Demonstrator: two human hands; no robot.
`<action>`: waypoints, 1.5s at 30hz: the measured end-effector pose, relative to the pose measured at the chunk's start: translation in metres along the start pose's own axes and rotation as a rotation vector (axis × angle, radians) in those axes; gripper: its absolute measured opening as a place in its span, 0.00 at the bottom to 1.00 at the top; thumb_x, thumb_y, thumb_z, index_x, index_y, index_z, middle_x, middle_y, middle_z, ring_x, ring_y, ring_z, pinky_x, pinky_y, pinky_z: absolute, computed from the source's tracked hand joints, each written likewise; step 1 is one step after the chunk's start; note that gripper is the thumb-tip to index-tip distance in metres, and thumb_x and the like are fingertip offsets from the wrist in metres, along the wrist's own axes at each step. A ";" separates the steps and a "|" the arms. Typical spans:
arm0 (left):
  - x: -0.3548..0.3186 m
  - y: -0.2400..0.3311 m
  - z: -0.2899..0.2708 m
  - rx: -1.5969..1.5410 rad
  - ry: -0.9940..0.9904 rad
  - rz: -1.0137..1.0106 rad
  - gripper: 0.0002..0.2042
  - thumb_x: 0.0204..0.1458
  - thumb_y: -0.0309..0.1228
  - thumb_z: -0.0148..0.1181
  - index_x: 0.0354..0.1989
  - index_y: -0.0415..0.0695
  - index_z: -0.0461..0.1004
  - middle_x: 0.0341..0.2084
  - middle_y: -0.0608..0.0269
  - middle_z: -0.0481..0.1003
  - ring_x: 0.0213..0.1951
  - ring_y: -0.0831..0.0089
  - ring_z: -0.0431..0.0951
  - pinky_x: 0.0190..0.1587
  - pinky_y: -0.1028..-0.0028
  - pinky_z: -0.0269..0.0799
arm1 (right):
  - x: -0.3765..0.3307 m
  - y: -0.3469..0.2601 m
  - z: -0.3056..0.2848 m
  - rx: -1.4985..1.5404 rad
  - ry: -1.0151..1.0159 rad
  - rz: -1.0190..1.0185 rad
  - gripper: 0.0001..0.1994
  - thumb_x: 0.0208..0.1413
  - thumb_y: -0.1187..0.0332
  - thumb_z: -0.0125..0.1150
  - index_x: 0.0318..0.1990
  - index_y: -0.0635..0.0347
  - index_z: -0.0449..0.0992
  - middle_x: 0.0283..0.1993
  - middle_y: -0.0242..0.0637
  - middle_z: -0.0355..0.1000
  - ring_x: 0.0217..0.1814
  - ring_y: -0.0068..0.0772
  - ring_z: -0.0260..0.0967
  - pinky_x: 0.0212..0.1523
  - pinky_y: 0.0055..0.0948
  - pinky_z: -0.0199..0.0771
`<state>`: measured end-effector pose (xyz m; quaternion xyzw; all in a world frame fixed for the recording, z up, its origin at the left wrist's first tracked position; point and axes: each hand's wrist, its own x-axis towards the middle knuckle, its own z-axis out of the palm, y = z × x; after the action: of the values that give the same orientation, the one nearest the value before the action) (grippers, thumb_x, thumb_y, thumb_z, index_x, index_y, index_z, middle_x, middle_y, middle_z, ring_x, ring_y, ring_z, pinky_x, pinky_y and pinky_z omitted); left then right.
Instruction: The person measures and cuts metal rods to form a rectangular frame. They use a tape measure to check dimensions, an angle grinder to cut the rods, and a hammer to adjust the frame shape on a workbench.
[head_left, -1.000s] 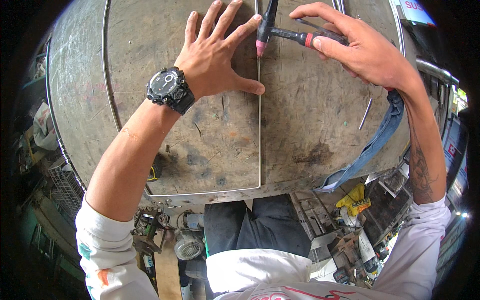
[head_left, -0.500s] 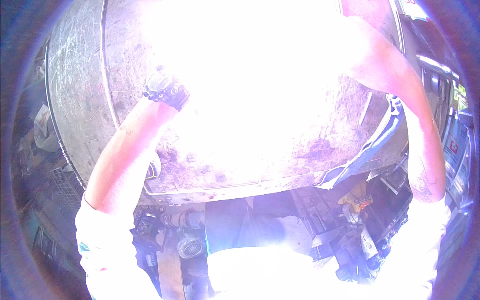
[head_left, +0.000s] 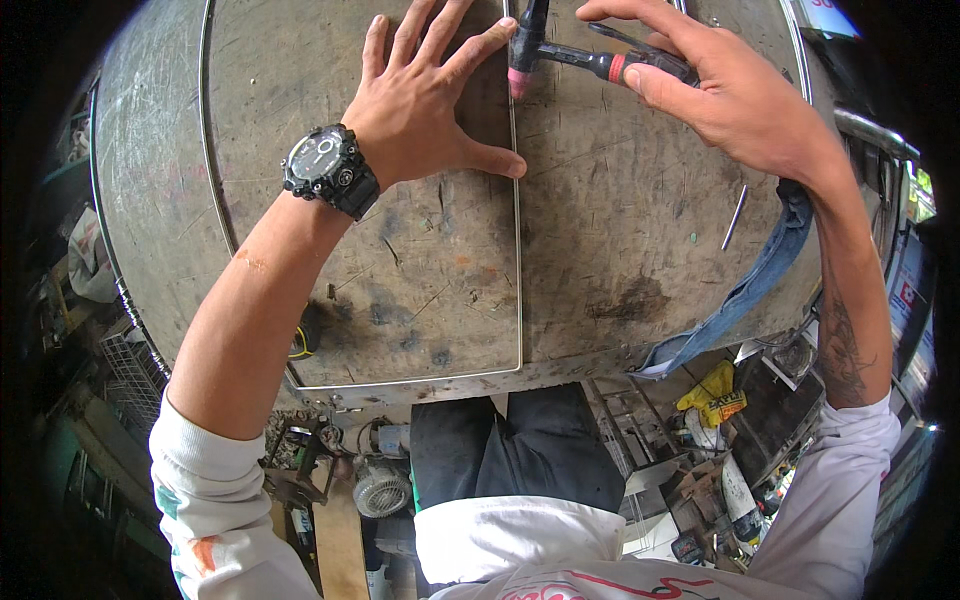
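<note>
My left hand, below a black wristwatch, lies on the worn workbench with its fingers spread. Its index fingertip and thumb rest on a thin metal rod frame, which bends at a corner near the bench's front edge. My right hand grips a black TIG welding torch with a red ring on its handle. The torch's pink cup points down at the rod, just right of my left fingertips. The torch's blue fabric-covered cable runs from under my right wrist over the front edge.
A short metal rod lies on the bench to the right. A tape measure shows partly beside my left forearm. Below the bench are a motor-like machine, a yellow bag and scattered tools. A wire basket stands at the left.
The white glare that covered both hands and the bench's middle has gone, so the hands, torch and rod now show. Both forearms have stayed about where they were.
</note>
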<state>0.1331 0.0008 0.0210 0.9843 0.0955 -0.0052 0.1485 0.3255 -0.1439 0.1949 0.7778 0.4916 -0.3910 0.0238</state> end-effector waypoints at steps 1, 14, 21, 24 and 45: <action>0.000 0.000 0.000 0.007 0.002 0.000 0.67 0.38 0.76 0.70 0.83 0.50 0.48 0.82 0.39 0.40 0.81 0.34 0.35 0.78 0.33 0.32 | 0.004 0.001 -0.002 0.010 -0.034 0.055 0.25 0.70 0.63 0.54 0.71 0.58 0.62 0.28 0.42 0.76 0.24 0.35 0.72 0.31 0.36 0.70; 0.006 0.002 0.002 -0.001 -0.022 -0.006 0.67 0.38 0.76 0.71 0.83 0.50 0.48 0.82 0.39 0.39 0.82 0.35 0.33 0.78 0.33 0.31 | -0.001 0.028 0.004 0.017 0.046 -0.111 0.24 0.69 0.65 0.54 0.71 0.57 0.64 0.34 0.46 0.79 0.29 0.37 0.75 0.35 0.36 0.73; 0.007 0.002 0.015 -0.060 0.300 0.101 0.56 0.42 0.68 0.75 0.80 0.63 0.56 0.81 0.53 0.47 0.82 0.48 0.42 0.80 0.38 0.38 | 0.017 0.073 0.032 -0.049 0.297 -0.440 0.22 0.71 0.65 0.55 0.71 0.49 0.70 0.49 0.44 0.81 0.49 0.37 0.78 0.55 0.35 0.76; 0.011 0.003 0.013 -0.046 0.307 0.113 0.52 0.43 0.65 0.77 0.78 0.69 0.59 0.81 0.58 0.51 0.82 0.53 0.46 0.81 0.39 0.41 | 0.006 0.069 0.020 0.086 0.102 -0.164 0.21 0.71 0.65 0.56 0.70 0.49 0.72 0.55 0.46 0.80 0.56 0.39 0.79 0.62 0.40 0.77; 0.020 0.013 0.000 0.024 -0.020 -0.005 0.69 0.36 0.78 0.71 0.82 0.47 0.48 0.82 0.39 0.39 0.82 0.36 0.34 0.78 0.32 0.32 | -0.001 0.037 0.003 0.100 0.038 -0.159 0.24 0.69 0.65 0.54 0.70 0.59 0.64 0.30 0.47 0.78 0.25 0.40 0.76 0.31 0.38 0.74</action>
<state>0.1552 -0.0073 0.0234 0.9857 0.0962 -0.0166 0.1376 0.3528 -0.1645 0.1806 0.7437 0.5319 -0.4010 -0.0556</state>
